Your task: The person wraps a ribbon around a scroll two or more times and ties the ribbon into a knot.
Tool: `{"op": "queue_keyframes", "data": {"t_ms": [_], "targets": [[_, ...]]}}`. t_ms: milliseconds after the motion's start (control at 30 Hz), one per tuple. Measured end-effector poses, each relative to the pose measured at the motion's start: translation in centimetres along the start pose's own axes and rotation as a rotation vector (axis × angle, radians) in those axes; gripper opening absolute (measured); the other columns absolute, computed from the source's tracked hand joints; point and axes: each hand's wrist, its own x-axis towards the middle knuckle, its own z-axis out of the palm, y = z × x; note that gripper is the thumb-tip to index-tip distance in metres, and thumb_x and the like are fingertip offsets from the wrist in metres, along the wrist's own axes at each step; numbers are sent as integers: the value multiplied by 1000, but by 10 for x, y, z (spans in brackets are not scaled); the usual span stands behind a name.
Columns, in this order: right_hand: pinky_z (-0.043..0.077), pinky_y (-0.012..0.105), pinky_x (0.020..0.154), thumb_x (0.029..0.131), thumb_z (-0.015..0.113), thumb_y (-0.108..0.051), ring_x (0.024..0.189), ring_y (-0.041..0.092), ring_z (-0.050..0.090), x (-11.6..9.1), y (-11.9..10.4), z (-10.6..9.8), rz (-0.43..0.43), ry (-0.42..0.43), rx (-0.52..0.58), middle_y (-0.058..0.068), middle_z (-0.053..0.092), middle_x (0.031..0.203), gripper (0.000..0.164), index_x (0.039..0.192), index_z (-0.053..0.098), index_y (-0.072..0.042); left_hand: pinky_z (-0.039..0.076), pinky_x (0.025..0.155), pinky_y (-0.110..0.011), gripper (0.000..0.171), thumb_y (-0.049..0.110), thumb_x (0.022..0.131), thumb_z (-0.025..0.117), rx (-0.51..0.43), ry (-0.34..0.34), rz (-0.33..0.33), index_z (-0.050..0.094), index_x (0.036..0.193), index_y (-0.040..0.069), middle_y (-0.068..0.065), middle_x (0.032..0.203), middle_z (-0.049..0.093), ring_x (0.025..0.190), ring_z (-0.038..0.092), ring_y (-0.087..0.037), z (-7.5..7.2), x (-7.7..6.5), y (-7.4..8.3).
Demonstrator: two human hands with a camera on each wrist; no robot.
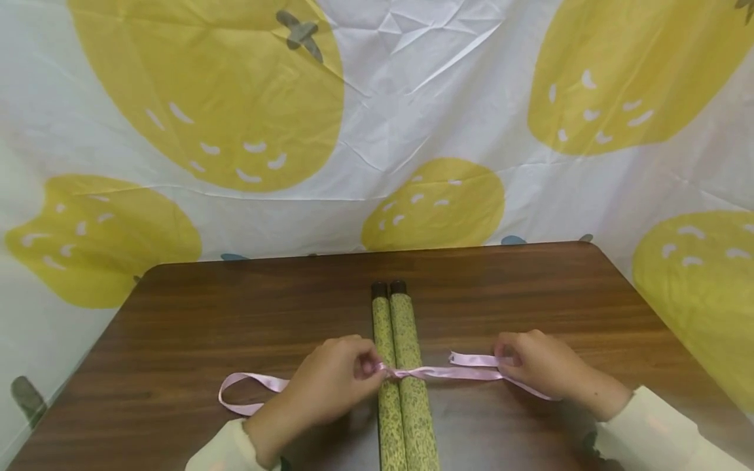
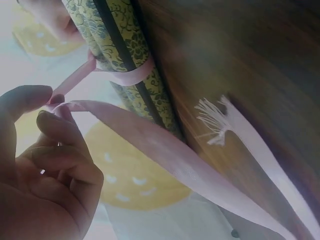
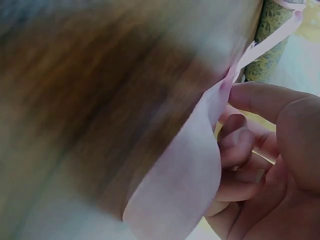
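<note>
Blurry tabletop (image 3: 90, 105), right wrist view

Indoor tabletop spot screened by fabric; home, office or studio, can't tell which. Evidence: dark brown wood-grain table with rounded far corners (image 1: 283, 314), standing right up by a creased white cloth hanging with big yellow lemon-like prints (image 1: 389, 131). Cloth runs behind table and along both sides, hiding the room beyond. Wrinkles mark it as loose fabric.

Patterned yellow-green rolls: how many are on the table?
2: in the head view, the left roll and the right roll lie side by side on the table. I see no sign of hidden ones.
</note>
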Motion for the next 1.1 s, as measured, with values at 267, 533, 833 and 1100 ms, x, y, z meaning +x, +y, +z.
{"op": "queue_keyframes", "data": {"t_ms": [267, 533, 833, 1100], "targets": [[38, 25, 42, 77, 71, -18, 50, 5, 43, 6, -4, 4, -72, 53, -25, -13, 52, 58, 13, 72, 61, -24, 46, 51, -21, 8, 29, 80, 71, -112, 18, 8, 68, 76, 22, 12, 67, 61, 55, 52, -3, 2, 6, 7], [40, 26, 43, 78, 69, -16, 53, 6, 46, 8, -11, -3, -66, 51, -27, -11, 55, 60, 11, 74, 61, -22, 42, 48, -20, 6, 25, 81, 68, -164, 4, 2, 70, 77, 21, 12, 68, 63, 44, 46, -3, 10, 13, 19], [41, 23, 42, 83, 68, -18, 49, 4, 45, 22, -26, -6, -100, 114, 26, -12, 52, 57, 10, 76, 60, -20, 44, 49, -20, 7, 25, 82, 67, -182, -24, -14, 71, 80, 19, 11, 70, 65, 44, 47, -2, 11, 10, 20], [37, 25, 41, 83, 67, -18, 47, 5, 43, 43, -54, -9, -165, 238, 44, -11, 51, 54, 9, 76, 62, -21, 45, 50, -21, 6, 25, 81, 68, -202, 10, -6, 71, 77, 22, 11, 69, 65, 47, 50, -3, 6, 13, 16]]}}
